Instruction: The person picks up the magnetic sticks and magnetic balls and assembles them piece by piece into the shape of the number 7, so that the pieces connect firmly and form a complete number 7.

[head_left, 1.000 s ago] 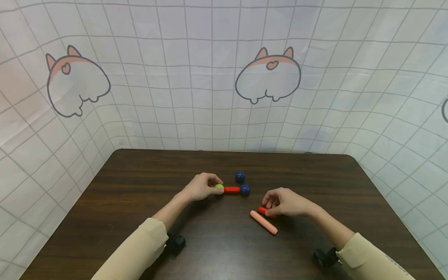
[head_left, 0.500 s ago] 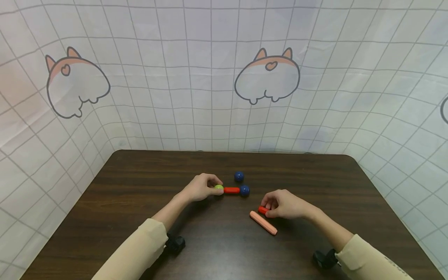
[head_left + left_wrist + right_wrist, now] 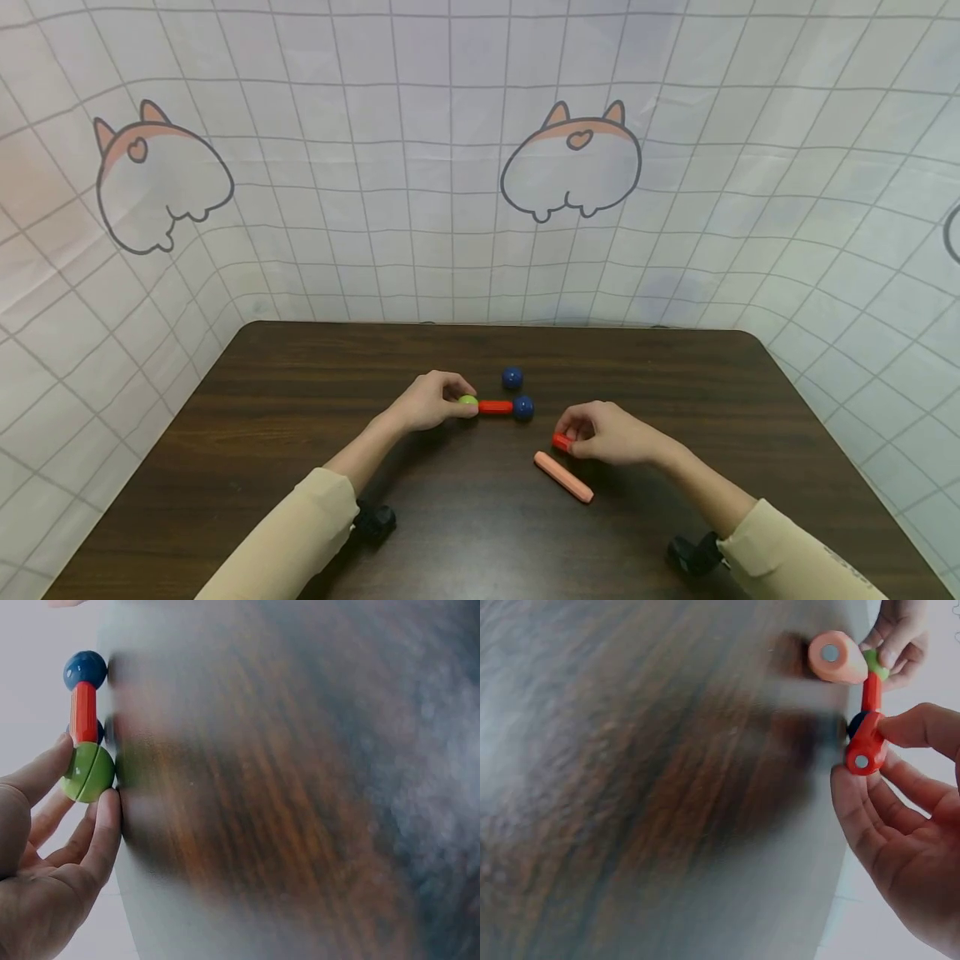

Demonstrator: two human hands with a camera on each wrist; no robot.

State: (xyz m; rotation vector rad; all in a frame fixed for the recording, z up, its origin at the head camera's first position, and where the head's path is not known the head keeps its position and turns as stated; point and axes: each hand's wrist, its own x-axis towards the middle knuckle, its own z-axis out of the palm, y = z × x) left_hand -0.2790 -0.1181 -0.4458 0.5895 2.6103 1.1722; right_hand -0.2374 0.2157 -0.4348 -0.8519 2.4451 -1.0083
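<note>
Head view shows the left hand (image 3: 431, 402) pinching the green ball (image 3: 468, 403) at one end of a short chain lying on the desk (image 3: 300, 433): green ball, red rod (image 3: 496, 407), then a blue ball (image 3: 523, 407). A second blue ball (image 3: 512, 377) sits loose just behind the chain. The right hand (image 3: 607, 433) pinches a short red stick (image 3: 561, 442) between thumb and fingertips, lifted just off the wood, with a longer salmon stick (image 3: 564, 477) lying just below it.

The sticks appear to carry metal discs at their ends, so they are likely magnetic. If so, the held stick could snap sideways onto the salmon stick while so near to it, or pull the chain's blue ball askew. The loose blue ball could roll if nudged. The left hand's light pinch might let the chain swing.

Both forearms come in low from the near edge, wrists resting close to the desk, the left hand's fingers curled round the green ball, the right hand's fingers bunched over the stick.
</note>
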